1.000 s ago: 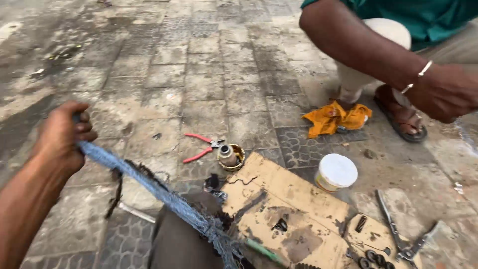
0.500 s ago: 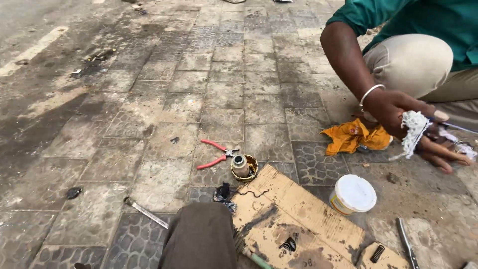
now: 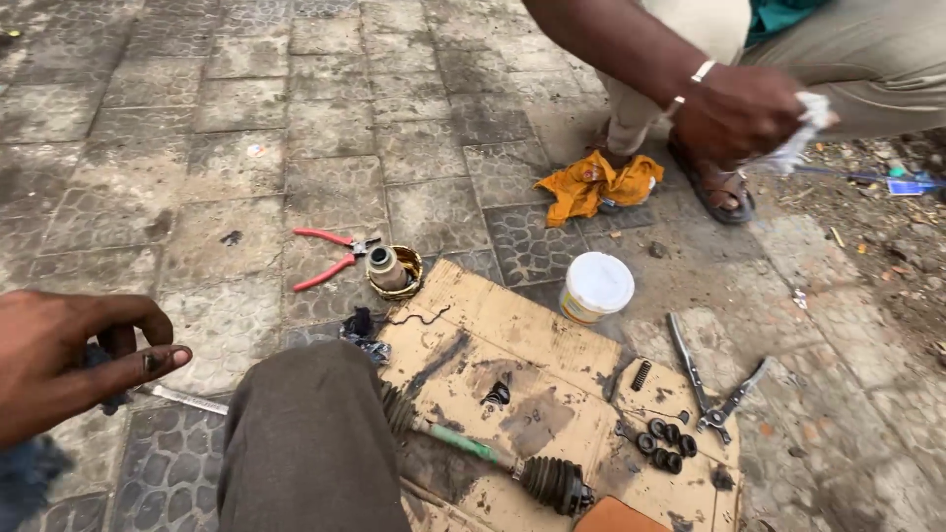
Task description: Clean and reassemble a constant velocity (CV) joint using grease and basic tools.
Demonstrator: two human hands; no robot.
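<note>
At frame left, left hand (image 3: 69,360) fingers clamped on dark rag (image 3: 99,369); orientation unclear.

The paving (image 3: 325,128) is rough, matt grey stone, and the cardboard sheet (image 3: 532,345) on it is dull brown paperboard smeared with dark grease. The pliers (image 3: 330,258) have glossy red plastic grips; the tub (image 3: 595,287) is smooth white plastic, the rag (image 3: 596,184) crumpled orange cloth. The axle shaft (image 3: 473,445) is greasy metal with ribbed matt black rubber boots.
</note>
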